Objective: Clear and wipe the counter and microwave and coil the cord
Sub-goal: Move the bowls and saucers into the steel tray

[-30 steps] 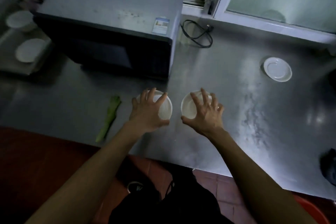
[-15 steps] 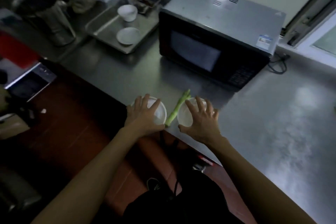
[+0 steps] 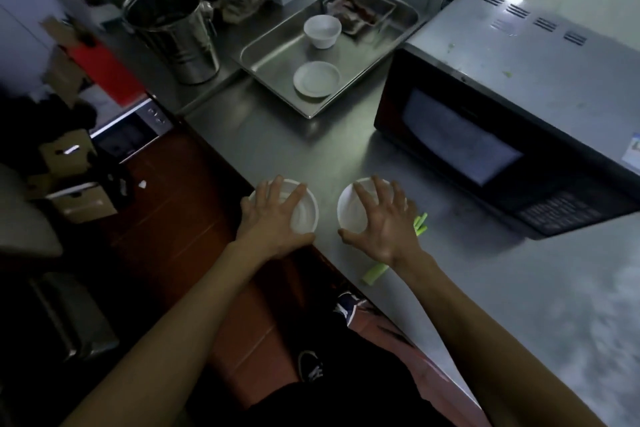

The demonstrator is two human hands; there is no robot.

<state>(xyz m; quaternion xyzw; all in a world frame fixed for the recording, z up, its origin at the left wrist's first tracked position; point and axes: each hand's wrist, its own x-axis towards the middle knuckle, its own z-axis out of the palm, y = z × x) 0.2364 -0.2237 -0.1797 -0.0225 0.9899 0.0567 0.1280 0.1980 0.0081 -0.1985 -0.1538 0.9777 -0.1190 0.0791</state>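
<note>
2 hands grip 2 white bowls above the steel counter [image 3: 311, 149].
Left hand [image 3: 273, 218] claws the left bowl [image 3: 304, 215], right hand [image 3: 384, 229] the right bowl [image 3: 349, 208]; the metal tray [image 3: 277, 59] holds 1 cup [image 3: 322, 30], 1 saucer [image 3: 316, 79].

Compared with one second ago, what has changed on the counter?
Both hands carried their white bowls leftward: left hand with the left bowl past the counter edge, right hand with the right bowl over the green stalk. Both grips, microwave and tray unchanged.
</note>
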